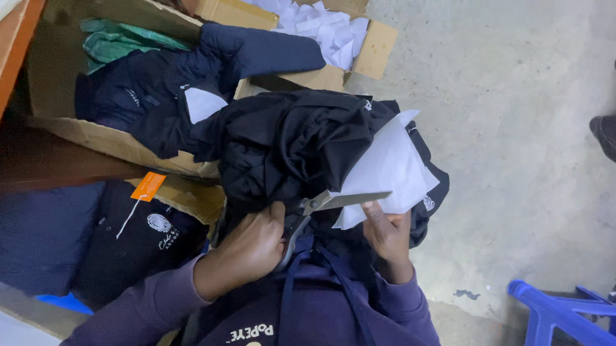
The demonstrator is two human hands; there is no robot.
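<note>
Both arms are coming up from the bottom of the view in purple sleeves, elbows bent, forearms converging toward the centre. Left hand [245,250] is sitting curled into a loose fist, knuckles facing up, thumb pointing up and inward, fingers closed in a grip. Right hand [388,235] is sitting just beside it, palm turned away, fingers pointing up and pinching closed, thumb hidden. Hands are near each other, not touching. Wrists are roughly level.

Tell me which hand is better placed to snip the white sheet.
Left: the left hand already holds the scissors, blades at the white sheet edge; the right hand only steadies that sheet.
</note>
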